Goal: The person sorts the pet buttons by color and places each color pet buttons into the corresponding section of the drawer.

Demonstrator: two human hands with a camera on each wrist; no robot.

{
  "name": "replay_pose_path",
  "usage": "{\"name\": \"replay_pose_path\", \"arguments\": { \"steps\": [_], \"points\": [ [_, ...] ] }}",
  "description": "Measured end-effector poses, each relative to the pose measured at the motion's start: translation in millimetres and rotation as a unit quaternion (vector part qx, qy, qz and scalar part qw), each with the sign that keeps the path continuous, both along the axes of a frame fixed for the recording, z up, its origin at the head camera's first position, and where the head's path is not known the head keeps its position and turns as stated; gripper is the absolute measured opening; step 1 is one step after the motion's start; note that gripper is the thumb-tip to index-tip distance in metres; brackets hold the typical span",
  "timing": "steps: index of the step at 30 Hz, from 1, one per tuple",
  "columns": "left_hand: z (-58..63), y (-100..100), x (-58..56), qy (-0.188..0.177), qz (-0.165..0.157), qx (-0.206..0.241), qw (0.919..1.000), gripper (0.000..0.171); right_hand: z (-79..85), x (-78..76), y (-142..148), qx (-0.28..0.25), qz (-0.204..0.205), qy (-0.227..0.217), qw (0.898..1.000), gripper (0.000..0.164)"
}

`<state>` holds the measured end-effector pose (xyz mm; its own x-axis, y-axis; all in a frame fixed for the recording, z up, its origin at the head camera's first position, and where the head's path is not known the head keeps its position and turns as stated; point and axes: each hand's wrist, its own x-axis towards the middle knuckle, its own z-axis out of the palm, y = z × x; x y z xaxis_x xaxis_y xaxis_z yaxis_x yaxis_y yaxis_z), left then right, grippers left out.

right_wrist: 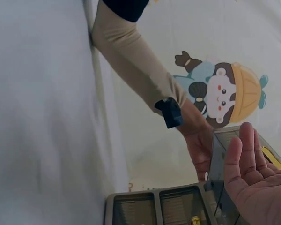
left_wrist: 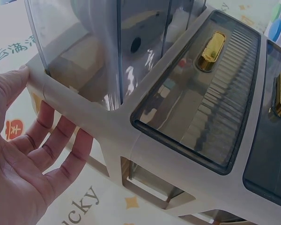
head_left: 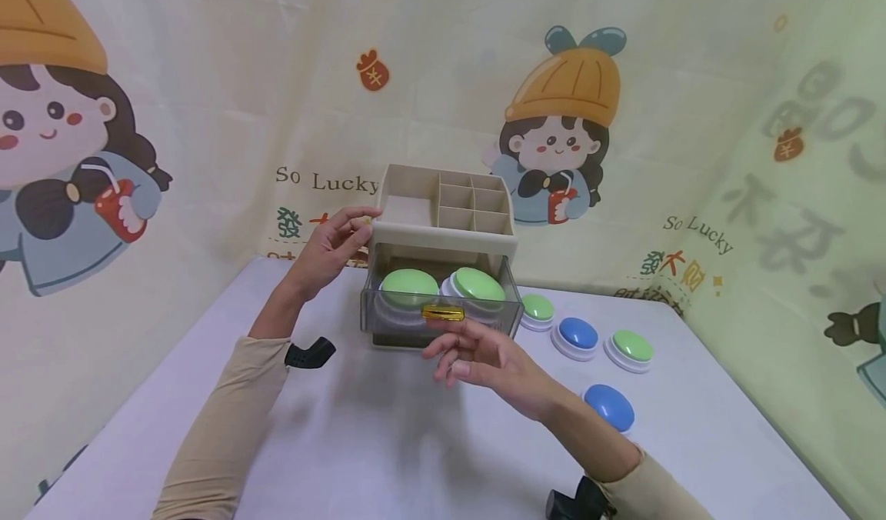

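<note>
A beige desktop drawer organizer (head_left: pixel 443 235) stands on the table, its top clear drawer (head_left: pixel 391 312) pulled out. Inside that drawer lie two round buttons with domed green tops, one on the left (head_left: pixel 410 283) and one on the right (head_left: pixel 477 283). My left hand (head_left: pixel 327 251) grips the organizer's left edge, thumb on one side and fingers around the other, as the left wrist view shows. Just below the drawer's gold handle (head_left: pixel 443 313) is my right hand (head_left: pixel 484 358), fingers loosely extended, fingertips right at the handle. Two closed drawers (left_wrist: pixel 201 103) with gold handles show in the left wrist view.
Right of the organizer sit loose buttons: a green one (head_left: pixel 537 308) beside it, a blue one (head_left: pixel 577 335), another green one (head_left: pixel 631 347), and a nearer blue one (head_left: pixel 609 407) partly behind the right forearm. A printed curtain (head_left: pixel 429 58) hangs behind the white table (head_left: pixel 374 443).
</note>
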<state>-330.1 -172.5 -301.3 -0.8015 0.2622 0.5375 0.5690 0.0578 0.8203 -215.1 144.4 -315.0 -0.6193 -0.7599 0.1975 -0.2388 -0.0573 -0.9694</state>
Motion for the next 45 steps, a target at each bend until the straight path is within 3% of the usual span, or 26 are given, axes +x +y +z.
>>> {"name": "replay_pose_path", "arguments": {
  "steps": [15,30,45],
  "points": [
    [3.2,2.2,1.6,0.001,-0.004,0.003,1.0,0.036,-3.8,-37.0,-11.1,-0.002,-0.051,0.0,0.999,0.056],
    [4.0,1.8,-1.5,0.001,0.001,-0.008,1.0,0.038,-2.1,-64.3,-21.5,-0.015,-0.095,-0.021,0.995,0.053],
    [-1.4,0.4,-0.7,0.01,0.004,-0.01,0.9999,0.039,-9.2,-80.0,-26.9,-0.042,-0.109,-0.025,0.993,0.055]
  ]
}}
